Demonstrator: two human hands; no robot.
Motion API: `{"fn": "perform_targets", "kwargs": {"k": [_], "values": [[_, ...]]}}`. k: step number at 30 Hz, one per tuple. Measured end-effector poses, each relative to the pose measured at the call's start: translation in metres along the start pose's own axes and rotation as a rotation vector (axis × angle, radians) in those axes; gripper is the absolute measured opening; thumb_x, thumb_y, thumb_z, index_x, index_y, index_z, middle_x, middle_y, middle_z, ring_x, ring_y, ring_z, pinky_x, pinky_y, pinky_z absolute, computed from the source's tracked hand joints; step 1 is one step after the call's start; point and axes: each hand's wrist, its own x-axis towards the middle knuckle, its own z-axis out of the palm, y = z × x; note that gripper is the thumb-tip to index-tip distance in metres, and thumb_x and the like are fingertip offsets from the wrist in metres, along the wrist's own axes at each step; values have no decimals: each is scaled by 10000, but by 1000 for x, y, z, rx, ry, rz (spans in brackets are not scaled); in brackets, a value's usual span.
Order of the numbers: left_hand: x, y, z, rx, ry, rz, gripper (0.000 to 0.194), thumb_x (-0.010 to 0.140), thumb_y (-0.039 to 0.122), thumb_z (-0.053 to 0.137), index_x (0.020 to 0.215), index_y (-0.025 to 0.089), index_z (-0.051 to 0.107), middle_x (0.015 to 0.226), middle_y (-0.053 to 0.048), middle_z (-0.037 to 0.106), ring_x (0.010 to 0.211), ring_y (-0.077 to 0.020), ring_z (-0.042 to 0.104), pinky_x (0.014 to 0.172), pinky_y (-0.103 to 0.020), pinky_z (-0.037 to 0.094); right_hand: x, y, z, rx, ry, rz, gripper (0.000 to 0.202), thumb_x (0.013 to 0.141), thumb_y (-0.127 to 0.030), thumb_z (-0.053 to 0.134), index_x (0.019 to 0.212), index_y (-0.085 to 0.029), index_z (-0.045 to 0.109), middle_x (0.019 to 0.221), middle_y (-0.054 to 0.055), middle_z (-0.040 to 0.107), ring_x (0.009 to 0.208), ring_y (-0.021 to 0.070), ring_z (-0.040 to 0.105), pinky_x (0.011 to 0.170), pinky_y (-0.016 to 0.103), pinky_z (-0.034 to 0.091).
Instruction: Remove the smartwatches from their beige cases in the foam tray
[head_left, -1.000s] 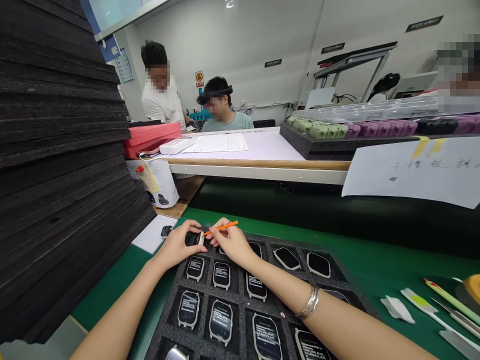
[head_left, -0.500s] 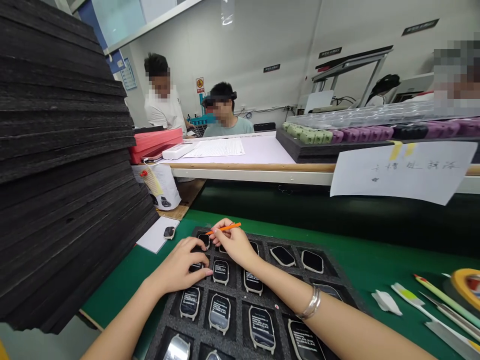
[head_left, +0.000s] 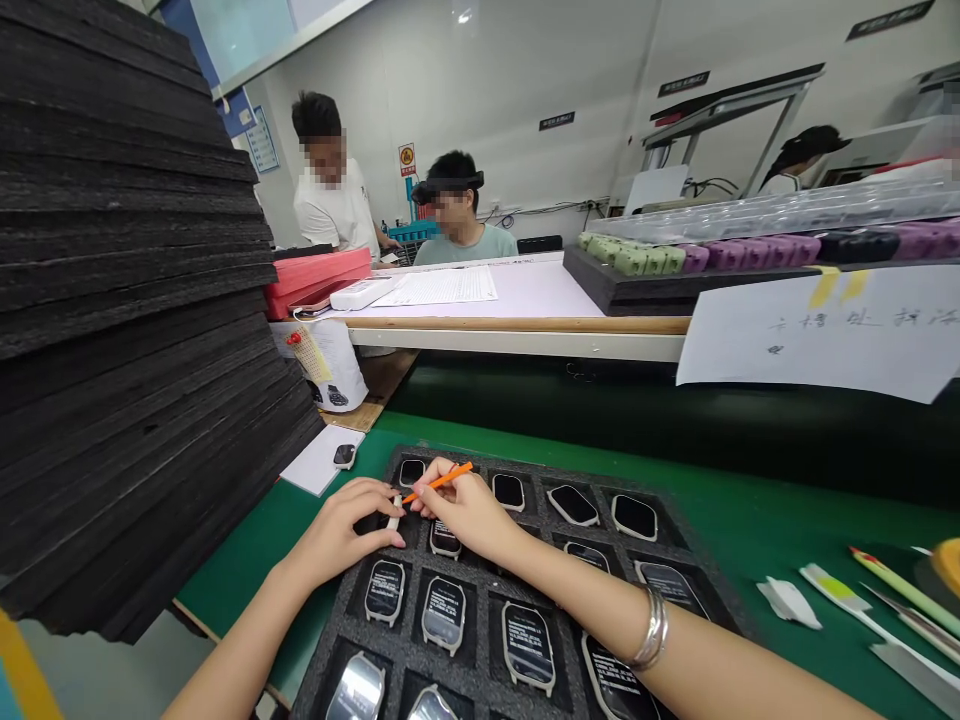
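Note:
A dark foam tray (head_left: 480,592) lies on the green table, its compartments holding several square smartwatch bodies without straps. My left hand (head_left: 349,525), at the tray's left side, pinches one smartwatch (head_left: 395,514) that is turned up on its edge. Between the fingers of my right hand (head_left: 457,508) is a thin orange stick (head_left: 448,477), its tip at the raised watch's side. Small white text shows on many screens, such as that of the watch (head_left: 444,613) nearer me. Darker screens sit in the far row, among them one watch (head_left: 634,517) at the right.
A tall stack of black foam sheets (head_left: 127,320) rises at left. Another watch (head_left: 344,456) rests on white paper (head_left: 311,470). Tweezers, a brush (head_left: 832,588) and crumpled tissue (head_left: 789,602) lie at right. A raised shelf (head_left: 517,340) spans the back; two people are beyond it.
Both hands have shifted slightly toward me, from the far-left watch to the one in the row below. That watch is now tipped on edge in my left hand, with the orange stick at it.

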Motion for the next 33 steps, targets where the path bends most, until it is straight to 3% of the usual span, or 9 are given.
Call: {"fn": "perform_targets", "kwargs": {"k": [9, 24, 29, 33], "values": [[-2, 1, 4, -78, 70, -177, 520, 762, 444, 775, 1176, 259, 520, 1175, -42, 670, 1114, -226, 632, 988, -382, 490, 0, 2, 1, -11, -21, -13, 136, 877, -310, 599, 792, -218, 545, 770, 29, 722, 740, 185, 710, 696, 318, 549], [-1, 4, 6, -66, 76, -189, 432, 753, 371, 778, 1111, 256, 566, 1142, -39, 666, 1098, -242, 623, 983, -395, 485, -5, -12, 0, -2, -51, -32, 186, 844, -356, 641, 770, -200, 572, 744, 27, 700, 734, 195, 693, 727, 351, 547], [-1, 8, -2, -8, 20, -122, 303, 829, 356, 701, 1108, 273, 618, 1154, -47, 656, 1112, -249, 607, 992, -414, 476, -23, -29, -23, -7, 19, -22, 248, 820, -442, 663, 783, -206, 596, 774, 35, 710, 771, 203, 695, 721, 337, 537], [4, 28, -1, 50, -13, -48, 223, 916, 368, 583, 1109, 286, 658, 1212, -71, 621, 1175, -265, 559, 1011, -426, 451, -42, -28, -43, -7, 106, 6, 342, 793, -531, 672, 787, -200, 587, 736, 30, 697, 695, 178, 658, 680, 322, 522]]}}
